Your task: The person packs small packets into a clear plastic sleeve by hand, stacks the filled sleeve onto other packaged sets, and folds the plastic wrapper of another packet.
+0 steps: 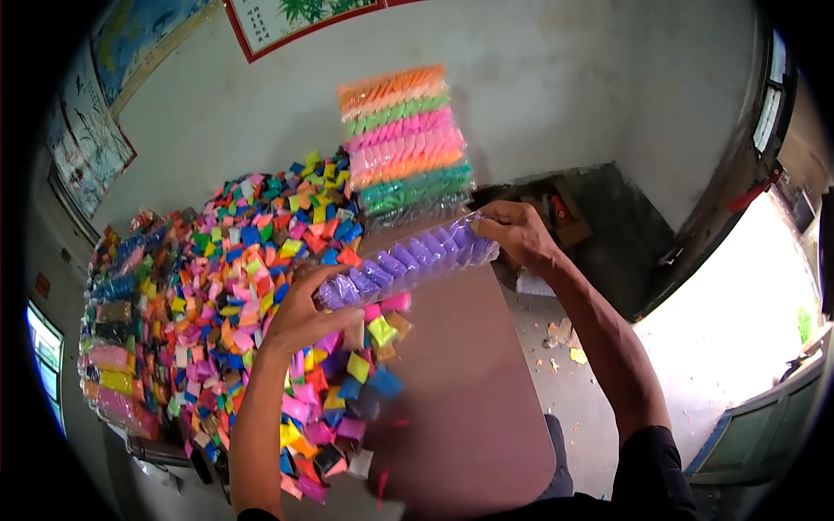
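A long clear plastic bag of purple packets is held up over the table, its right end higher than its left. My left hand is closed round the bag's left end, thumb along the lower edge. At the opposite end, my right hand pinches the clear plastic near its corner. The purple packets stand in a close row inside. Just beyond the bag rises a stack of similar filled bags in orange, green, pink and teal, with a grey one at the bottom.
A large heap of small coloured packets covers the table's left side. More filled bags lie at the far left edge. The brown tabletop shows at right. A cardboard box stands on the floor by the wall, near scattered scraps.
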Demonstrator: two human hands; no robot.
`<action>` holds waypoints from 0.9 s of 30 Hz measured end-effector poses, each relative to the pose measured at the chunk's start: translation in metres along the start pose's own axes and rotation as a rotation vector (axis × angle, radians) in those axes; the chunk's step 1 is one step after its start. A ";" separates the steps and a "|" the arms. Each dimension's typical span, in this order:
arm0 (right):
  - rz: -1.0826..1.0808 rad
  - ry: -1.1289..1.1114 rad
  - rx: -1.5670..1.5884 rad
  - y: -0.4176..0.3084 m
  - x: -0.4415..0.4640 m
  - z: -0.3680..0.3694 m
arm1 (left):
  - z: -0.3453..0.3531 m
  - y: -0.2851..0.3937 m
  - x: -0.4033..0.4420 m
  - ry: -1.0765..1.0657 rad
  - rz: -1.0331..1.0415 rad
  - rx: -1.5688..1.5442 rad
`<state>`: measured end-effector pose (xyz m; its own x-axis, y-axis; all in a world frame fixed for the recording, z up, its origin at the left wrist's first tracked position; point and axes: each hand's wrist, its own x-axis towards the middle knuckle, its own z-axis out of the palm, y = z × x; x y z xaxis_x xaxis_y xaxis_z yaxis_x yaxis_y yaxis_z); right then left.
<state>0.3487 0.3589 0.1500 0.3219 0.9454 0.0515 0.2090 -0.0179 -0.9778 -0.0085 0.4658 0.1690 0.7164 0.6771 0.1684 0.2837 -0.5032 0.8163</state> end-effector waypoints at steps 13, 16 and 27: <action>0.017 0.232 0.011 -0.004 0.141 -0.022 | -0.039 -0.045 0.170 0.240 -0.232 -0.245; 0.026 0.197 0.194 -0.018 0.148 -0.024 | -0.043 -0.052 0.196 0.247 -0.249 -0.284; 0.004 0.349 0.253 0.000 0.241 -0.020 | -0.047 -0.075 0.275 0.504 -0.307 -0.260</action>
<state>0.4450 0.5798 0.1663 0.6247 0.7776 0.0712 -0.0115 0.1003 -0.9949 0.1372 0.7148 0.1800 0.2219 0.9707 0.0927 0.2189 -0.1422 0.9653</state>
